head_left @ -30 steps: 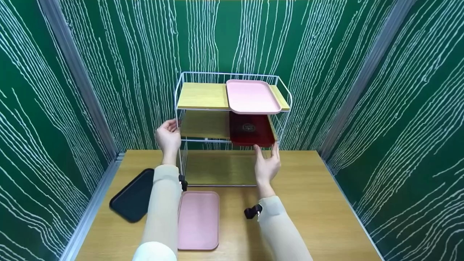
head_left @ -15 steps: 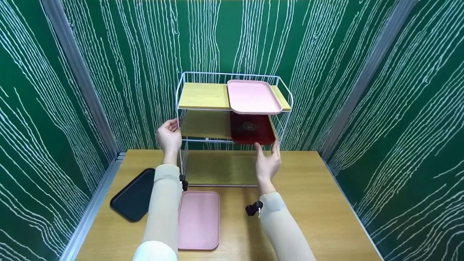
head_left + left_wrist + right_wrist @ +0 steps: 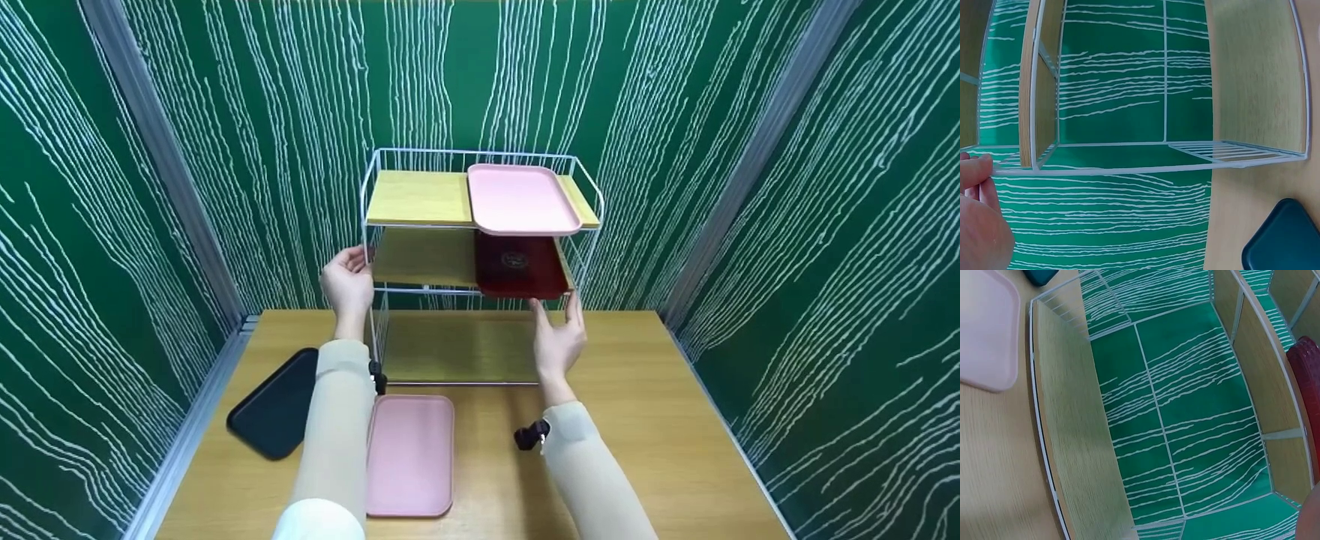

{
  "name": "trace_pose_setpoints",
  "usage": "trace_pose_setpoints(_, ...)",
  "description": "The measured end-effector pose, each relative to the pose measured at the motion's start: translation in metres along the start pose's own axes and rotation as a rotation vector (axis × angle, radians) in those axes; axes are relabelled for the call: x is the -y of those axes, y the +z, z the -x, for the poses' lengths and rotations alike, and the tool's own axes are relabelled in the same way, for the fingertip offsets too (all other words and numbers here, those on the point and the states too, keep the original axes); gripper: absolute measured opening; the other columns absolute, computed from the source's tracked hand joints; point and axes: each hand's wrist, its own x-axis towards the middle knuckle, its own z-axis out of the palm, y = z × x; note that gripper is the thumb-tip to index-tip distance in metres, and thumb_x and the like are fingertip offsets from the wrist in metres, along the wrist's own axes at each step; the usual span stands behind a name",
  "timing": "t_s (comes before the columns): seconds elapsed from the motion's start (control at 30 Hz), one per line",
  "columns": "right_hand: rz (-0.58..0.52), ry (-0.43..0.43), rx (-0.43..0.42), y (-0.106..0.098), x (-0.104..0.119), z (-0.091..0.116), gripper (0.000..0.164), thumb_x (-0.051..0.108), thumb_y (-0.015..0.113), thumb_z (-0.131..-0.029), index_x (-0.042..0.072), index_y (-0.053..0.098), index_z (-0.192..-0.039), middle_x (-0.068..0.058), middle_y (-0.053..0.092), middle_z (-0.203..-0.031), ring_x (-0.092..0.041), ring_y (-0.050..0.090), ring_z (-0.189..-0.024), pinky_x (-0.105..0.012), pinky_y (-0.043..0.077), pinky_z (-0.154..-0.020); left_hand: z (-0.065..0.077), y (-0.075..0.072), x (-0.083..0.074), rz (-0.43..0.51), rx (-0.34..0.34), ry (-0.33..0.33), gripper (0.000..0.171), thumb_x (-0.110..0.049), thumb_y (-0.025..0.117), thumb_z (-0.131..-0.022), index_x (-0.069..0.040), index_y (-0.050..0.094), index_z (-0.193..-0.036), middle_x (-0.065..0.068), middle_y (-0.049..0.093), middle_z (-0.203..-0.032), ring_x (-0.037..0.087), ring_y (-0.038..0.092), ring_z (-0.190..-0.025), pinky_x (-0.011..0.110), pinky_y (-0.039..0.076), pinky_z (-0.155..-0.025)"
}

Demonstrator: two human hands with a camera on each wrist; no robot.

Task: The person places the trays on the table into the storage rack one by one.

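Observation:
In the head view my left hand [image 3: 349, 285] grips the left side wire of a white three-tier shelf rack [image 3: 424, 199]; the left wrist view shows fingers and thumb curled at that wire. A dark red tray [image 3: 521, 270] with a round emblem lies on the middle tier, at its right, its front edge slightly over the shelf's front. My right hand [image 3: 559, 345] has thumb and fingers extended up to the tray's front edge and right front corner. Above it, a pink tray [image 3: 523, 199] lies on the top tier's right part.
A second pink tray [image 3: 411, 457] lies on the wooden table [image 3: 660, 420] in front of the rack. To its left, a dark tray [image 3: 274, 409] lies aslant, partly behind my left sleeve. Green walls with white lines stand behind and at both sides.
The red tray has slid slightly back into the middle tier. My right hand has shifted a little to the right along its front edge. The left hand stays at the rack's side.

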Motion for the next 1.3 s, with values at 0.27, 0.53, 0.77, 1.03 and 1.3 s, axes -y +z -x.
trace_pose_setpoints(0.27,0.013,-0.059,0.036,-0.014,-0.012,-0.009,0.075,0.031,0.085,-0.095,0.000,0.052,-0.155,-0.021,0.052,-0.158,-0.033,0.048,-0.149,-0.037,0.035,-0.126,0.001,-0.002,-0.003,0.019,0.007,-0.006,0.031,0.016,0.067,-0.096,0.000,0.076,-0.121,0.017,0.076,-0.123,0.029,0.073,-0.117,0.030,0.059,-0.102)
trace_pose_setpoints(0.53,-0.010,-0.064,0.109,-0.031,-0.028,-0.032,0.061,0.017,0.076,-0.102,0.000,0.052,-0.155,-0.019,0.054,-0.156,-0.040,0.061,-0.134,-0.047,0.049,-0.115,0.001,-0.003,-0.002,-0.013,-0.007,0.013,0.029,0.015,0.070,-0.095,0.001,0.076,-0.120,0.017,0.077,-0.122,0.029,0.074,-0.116,0.032,0.059,-0.101)
trace_pose_setpoints(0.77,-0.111,-0.038,0.197,-0.043,-0.024,-0.065,0.052,0.015,0.070,-0.106,0.000,0.054,-0.153,-0.018,0.061,-0.149,-0.032,0.063,-0.134,-0.037,0.053,-0.111,0.000,-0.001,0.000,-0.050,-0.002,0.042,0.027,0.016,0.070,-0.094,0.003,0.076,-0.116,0.019,0.077,-0.119,0.034,0.073,-0.117,0.035,0.060,-0.101)
trace_pose_setpoints(1.03,-0.086,-0.032,0.354,-0.050,0.005,-0.110,0.049,0.013,0.065,-0.108,0.001,0.053,-0.154,-0.018,0.061,-0.150,-0.029,0.061,-0.136,-0.036,0.050,-0.115,0.000,-0.001,0.000,-0.072,-0.003,0.029,0.029,0.015,0.070,-0.095,0.001,0.076,-0.120,0.018,0.077,-0.121,0.033,0.073,-0.117,0.035,0.059,-0.102)
trace_pose_setpoints(1.3,-0.016,-0.078,0.395,-0.044,0.027,-0.126,0.043,0.009,0.066,-0.107,0.002,0.061,-0.149,-0.018,0.069,-0.139,-0.027,0.069,-0.126,-0.039,0.057,-0.107,0.001,-0.001,0.000,-0.062,0.004,0.013,0.026,0.010,0.071,-0.097,-0.001,0.076,-0.120,0.016,0.077,-0.122,0.031,0.073,-0.117,0.033,0.059,-0.101)
